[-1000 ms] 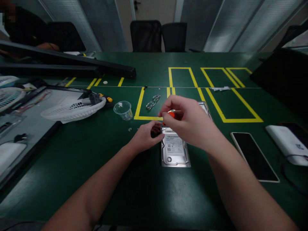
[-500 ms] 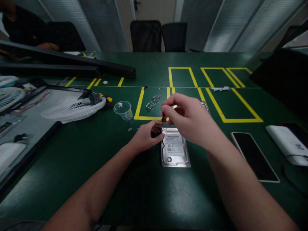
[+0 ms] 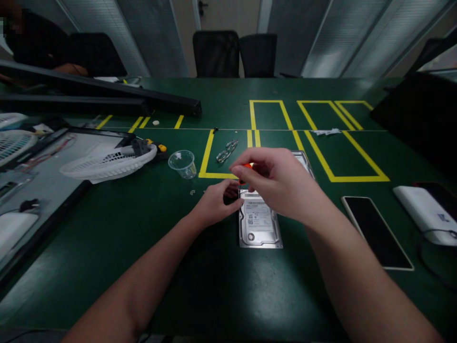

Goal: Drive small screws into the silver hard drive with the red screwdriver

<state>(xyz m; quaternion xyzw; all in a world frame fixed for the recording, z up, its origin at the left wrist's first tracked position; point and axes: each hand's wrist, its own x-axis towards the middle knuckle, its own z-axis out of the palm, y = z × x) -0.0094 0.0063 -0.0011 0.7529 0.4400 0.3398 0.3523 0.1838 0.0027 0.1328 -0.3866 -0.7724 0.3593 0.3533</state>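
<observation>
A silver hard drive (image 3: 259,221) with a white label lies flat on the green table. My left hand (image 3: 216,202) grips its left edge near the far corner, thumb on top and the other fingers bent around the side. My right hand (image 3: 274,178) pinches a small screwdriver (image 3: 243,181) with a red and black handle over that same corner. The screwdriver's tip is hard to make out between the two hands. Another silver drive (image 3: 303,162) shows partly behind my right hand. Several tiny screws (image 3: 193,192) lie left of my left hand.
A clear plastic cup (image 3: 183,164) and glasses (image 3: 227,151) stand beyond my hands. To the right are a phone (image 3: 378,233) and a white power bank (image 3: 428,214). A white fan cover (image 3: 110,164) and a large panel (image 3: 53,190) occupy the left. A person sits far left.
My right hand has turned and tilted slightly around the screwdriver, its fingertips shifting left and lower. The handle is more covered now. My left hand and the hard drive stay put.
</observation>
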